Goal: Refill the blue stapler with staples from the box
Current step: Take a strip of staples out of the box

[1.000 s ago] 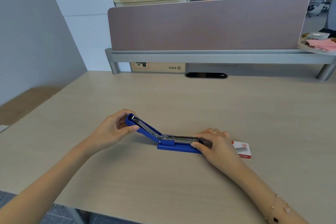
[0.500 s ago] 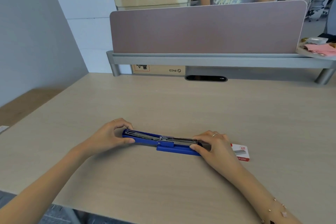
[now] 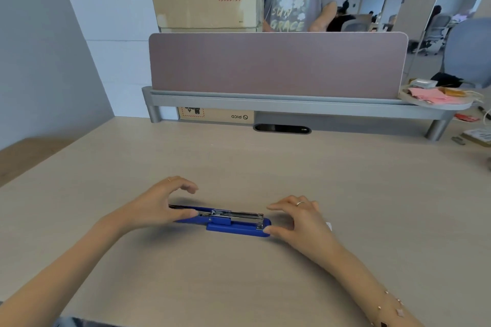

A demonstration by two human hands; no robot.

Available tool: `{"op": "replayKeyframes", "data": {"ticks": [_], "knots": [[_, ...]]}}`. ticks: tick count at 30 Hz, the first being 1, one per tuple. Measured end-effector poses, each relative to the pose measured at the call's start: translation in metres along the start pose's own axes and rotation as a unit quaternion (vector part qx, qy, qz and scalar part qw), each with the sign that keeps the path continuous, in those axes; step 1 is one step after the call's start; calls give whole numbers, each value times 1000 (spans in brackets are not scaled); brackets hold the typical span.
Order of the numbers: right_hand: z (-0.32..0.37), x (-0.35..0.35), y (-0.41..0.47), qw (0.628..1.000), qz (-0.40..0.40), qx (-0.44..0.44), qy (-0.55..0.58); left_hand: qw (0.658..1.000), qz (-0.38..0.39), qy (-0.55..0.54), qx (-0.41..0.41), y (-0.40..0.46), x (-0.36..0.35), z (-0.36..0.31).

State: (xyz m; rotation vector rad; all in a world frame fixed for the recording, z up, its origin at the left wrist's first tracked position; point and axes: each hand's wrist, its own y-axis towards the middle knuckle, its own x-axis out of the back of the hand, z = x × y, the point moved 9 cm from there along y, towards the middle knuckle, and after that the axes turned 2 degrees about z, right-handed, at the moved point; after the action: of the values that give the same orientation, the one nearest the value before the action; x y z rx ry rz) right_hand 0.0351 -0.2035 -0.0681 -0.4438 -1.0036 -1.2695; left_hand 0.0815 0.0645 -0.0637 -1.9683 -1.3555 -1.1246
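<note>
Pink divider (image 3: 276, 65) beyond blue stapler (image 3: 233, 221)

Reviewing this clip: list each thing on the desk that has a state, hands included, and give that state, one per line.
blue stapler: lying on the desk, opened out flat, metal staple channel exposed on top.
left hand: open, thumb tip on the stapler's left arm, fingers curled above it.
right hand: open, thumb tip touching the stapler's right end, fingers lifted.
staple box: almost wholly hidden behind the right hand; open or shut cannot be told.
</note>
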Motion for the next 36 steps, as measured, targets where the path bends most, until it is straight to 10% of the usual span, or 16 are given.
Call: {"op": "replayKeyframes", "data": {"ticks": [13, 36], "knots": [[-59, 39, -39, 998, 9, -46, -46, 985, 93, 55, -133, 56, -97, -140], [-89, 38, -50, 998, 6, -67, 3, 973, 61, 109, -193, 60, -127, -168]]}}
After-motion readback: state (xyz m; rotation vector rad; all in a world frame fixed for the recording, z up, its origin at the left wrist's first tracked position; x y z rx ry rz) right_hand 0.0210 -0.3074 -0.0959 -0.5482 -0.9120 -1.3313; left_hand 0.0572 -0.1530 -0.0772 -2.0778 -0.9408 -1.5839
